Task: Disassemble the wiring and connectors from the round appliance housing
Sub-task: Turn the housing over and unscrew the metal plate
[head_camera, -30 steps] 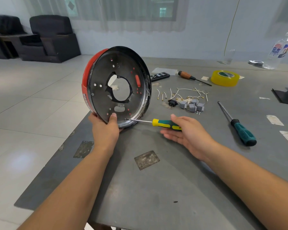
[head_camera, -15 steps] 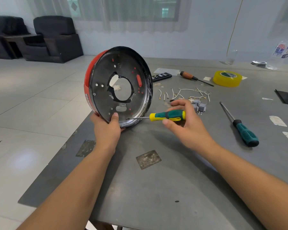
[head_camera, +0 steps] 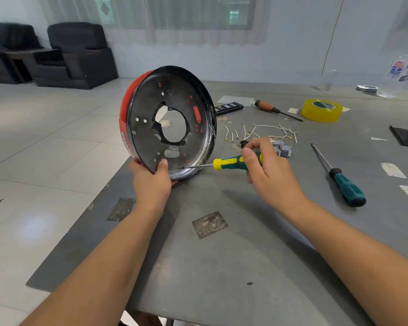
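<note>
We have the round housing (head_camera: 167, 123) stood on edge at the near-left corner of the grey surface (head_camera: 245, 243), its open metal underside turned toward us, red outer shell showing along the left rim. The plate inside looks stripped: a large ragged central hole, small punched holes, a red slot to the right of the hole, and no wires that we can make out.

Our left hand (head_camera: 151, 182) cradles the housing's bottom edge, thumb hooked over the rim and fingers curled round it behind. Our right hand (head_camera: 266, 168) pinches the yellow-and-green screwdriver (head_camera: 231, 162) by its handle, fingers clamped on it; the shaft lies nearly level and its tip meets a small screw (head_camera: 181, 168) near the bottom rim.

We judge the step in hand to be undoing this last fastener; the wiring itself seems mostly out. The next move calls for seating the tip squarely in the screw head, pressing in along the shaft, and turning while the left hand stops the housing rolling.

Just beyond the right hand lie the freed white wires (head_camera: 266, 129) and grey connector blocks (head_camera: 283, 149). Farther out sit a large teal screwdriver (head_camera: 339, 177), a wooden-handled screwdriver (head_camera: 273, 109), a roll of yellow tape (head_camera: 322, 110), a black remote (head_camera: 229, 107) and a clear bottle (head_camera: 400, 74).
</note>
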